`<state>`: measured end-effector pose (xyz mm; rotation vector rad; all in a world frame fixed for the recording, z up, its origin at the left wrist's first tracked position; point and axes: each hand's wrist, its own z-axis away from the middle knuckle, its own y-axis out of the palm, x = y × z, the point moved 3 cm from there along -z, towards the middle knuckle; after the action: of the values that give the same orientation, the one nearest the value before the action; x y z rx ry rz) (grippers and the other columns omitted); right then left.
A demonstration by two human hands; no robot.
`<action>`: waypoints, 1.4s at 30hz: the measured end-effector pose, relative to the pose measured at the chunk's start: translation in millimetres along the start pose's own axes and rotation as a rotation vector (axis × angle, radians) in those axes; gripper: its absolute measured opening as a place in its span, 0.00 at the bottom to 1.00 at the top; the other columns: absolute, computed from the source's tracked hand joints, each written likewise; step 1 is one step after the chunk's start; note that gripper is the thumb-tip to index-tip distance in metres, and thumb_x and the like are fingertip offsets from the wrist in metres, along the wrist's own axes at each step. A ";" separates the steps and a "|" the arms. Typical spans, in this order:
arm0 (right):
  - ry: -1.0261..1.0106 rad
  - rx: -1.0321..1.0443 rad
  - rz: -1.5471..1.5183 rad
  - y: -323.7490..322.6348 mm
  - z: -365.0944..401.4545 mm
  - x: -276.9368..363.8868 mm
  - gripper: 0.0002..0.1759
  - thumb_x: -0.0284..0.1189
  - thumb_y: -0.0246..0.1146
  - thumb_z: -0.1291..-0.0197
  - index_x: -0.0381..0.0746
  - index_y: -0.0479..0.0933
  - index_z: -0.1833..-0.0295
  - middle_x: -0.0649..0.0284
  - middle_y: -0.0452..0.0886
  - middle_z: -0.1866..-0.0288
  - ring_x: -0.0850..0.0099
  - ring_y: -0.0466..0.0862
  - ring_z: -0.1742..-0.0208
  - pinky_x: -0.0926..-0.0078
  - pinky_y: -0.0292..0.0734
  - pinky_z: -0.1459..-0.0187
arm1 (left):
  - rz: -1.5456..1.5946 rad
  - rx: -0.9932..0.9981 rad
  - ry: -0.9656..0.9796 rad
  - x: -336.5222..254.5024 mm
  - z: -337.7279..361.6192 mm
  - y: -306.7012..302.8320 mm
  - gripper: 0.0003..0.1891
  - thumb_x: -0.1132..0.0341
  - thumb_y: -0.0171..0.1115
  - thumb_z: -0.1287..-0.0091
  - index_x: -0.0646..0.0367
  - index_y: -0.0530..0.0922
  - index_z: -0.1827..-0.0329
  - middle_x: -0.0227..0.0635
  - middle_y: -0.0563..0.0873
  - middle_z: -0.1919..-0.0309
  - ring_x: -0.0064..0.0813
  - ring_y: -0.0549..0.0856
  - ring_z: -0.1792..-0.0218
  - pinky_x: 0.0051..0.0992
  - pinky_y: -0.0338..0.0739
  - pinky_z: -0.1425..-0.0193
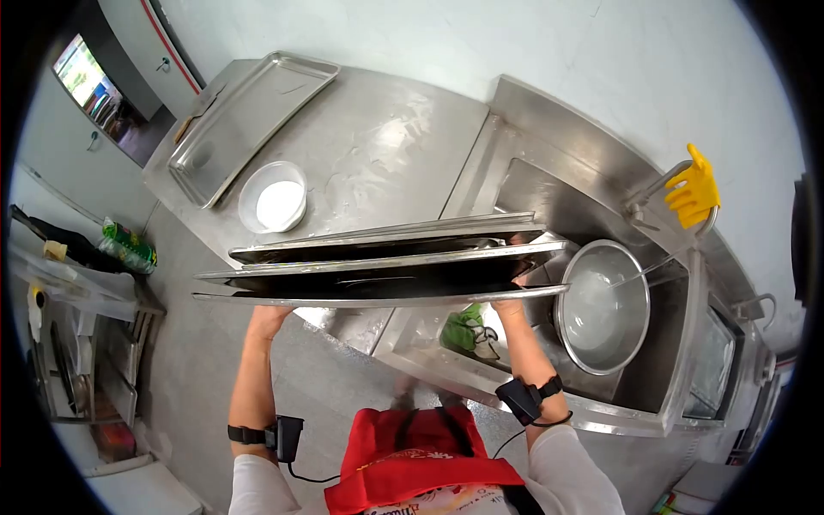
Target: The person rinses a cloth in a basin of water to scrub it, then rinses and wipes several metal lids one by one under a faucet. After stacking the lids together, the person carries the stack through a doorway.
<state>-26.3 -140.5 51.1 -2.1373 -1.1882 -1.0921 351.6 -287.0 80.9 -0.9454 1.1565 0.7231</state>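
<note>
Several metal baking trays are held up on edge in front of me, seen from above with dark gaps between them. My left hand grips the near tray from below at its left part. On the right, my right hand is closed on the trays, with a bit of the fingers showing between them. Most fingers of both hands are hidden behind the metal. Beneath the right forearm, a green and white cloth lies in the sink. Close behind the trays stands a white tub with white contents.
Another baking tray lies on the steel counter, with a wooden-handled scraper beside it. Right of me, the sink holds a large metal bowl of water under running flow. A yellow glove hangs on the tap.
</note>
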 end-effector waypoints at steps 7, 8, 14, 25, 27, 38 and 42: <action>0.018 0.172 0.485 -23.2 39.3 -45.3 0.36 0.46 0.60 0.51 0.32 0.62 0.43 0.50 0.68 0.45 0.57 0.68 0.45 0.63 0.61 0.42 | 0.091 0.018 0.001 -0.8 -2.2 4.2 0.25 0.74 0.65 0.54 0.65 0.72 0.49 0.36 0.77 0.54 0.29 0.75 0.53 0.27 0.72 0.49; -0.014 0.227 0.575 -26.7 44.0 -54.2 0.32 0.46 0.60 0.52 0.32 0.68 0.47 0.49 0.71 0.47 0.52 0.69 0.46 0.60 0.61 0.42 | 0.097 0.004 0.008 -1.5 -1.8 5.1 0.25 0.75 0.65 0.54 0.65 0.72 0.49 0.36 0.77 0.54 0.30 0.75 0.53 0.27 0.72 0.50; 0.022 0.393 0.623 -9.2 28.7 -21.5 0.48 0.36 0.72 0.65 0.32 0.56 0.38 0.53 0.60 0.39 0.62 0.60 0.38 0.66 0.52 0.37 | 0.173 -0.035 0.024 0.5 2.3 10.1 0.23 0.80 0.61 0.54 0.65 0.73 0.51 0.37 0.78 0.55 0.30 0.76 0.54 0.27 0.72 0.50; 0.755 0.532 -0.010 -25.5 9.3 3.2 0.55 0.29 0.77 0.73 0.33 0.53 0.36 0.62 0.67 0.45 0.73 0.68 0.46 0.74 0.64 0.45 | 0.390 0.042 0.003 -8.7 0.5 23.0 0.18 0.86 0.56 0.50 0.70 0.72 0.53 0.46 0.80 0.58 0.42 0.80 0.58 0.41 0.81 0.57; 0.606 0.493 -0.188 -41.0 42.4 -58.1 0.60 0.38 0.79 0.77 0.34 0.53 0.35 0.63 0.66 0.42 0.72 0.66 0.43 0.71 0.62 0.43 | 0.434 0.050 0.020 -8.8 -1.3 24.1 0.18 0.86 0.55 0.50 0.71 0.72 0.53 0.47 0.80 0.58 0.43 0.81 0.59 0.40 0.81 0.57; 0.583 0.040 -0.726 -15.8 23.6 -24.9 0.51 0.68 0.41 0.50 0.41 0.46 0.31 0.63 0.55 0.32 0.68 0.58 0.34 0.67 0.52 0.35 | 0.368 0.012 0.083 -6.6 -4.8 26.4 0.06 0.85 0.59 0.55 0.69 0.77 0.74 0.38 0.81 0.72 0.27 0.79 0.71 0.22 0.74 0.67; 0.547 -0.140 -0.501 5.9 -2.7 6.5 0.44 0.61 0.38 0.42 0.38 0.48 0.31 0.62 0.56 0.33 0.68 0.59 0.35 0.70 0.52 0.35 | 0.482 0.057 -0.044 -8.4 1.4 30.6 0.12 0.87 0.58 0.54 0.70 0.77 0.65 0.40 0.82 0.67 0.32 0.81 0.64 0.28 0.77 0.57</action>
<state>-20.4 -142.3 57.8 -1.4880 -1.4221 -1.8723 323.4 -272.2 81.9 -0.6004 1.3747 1.0833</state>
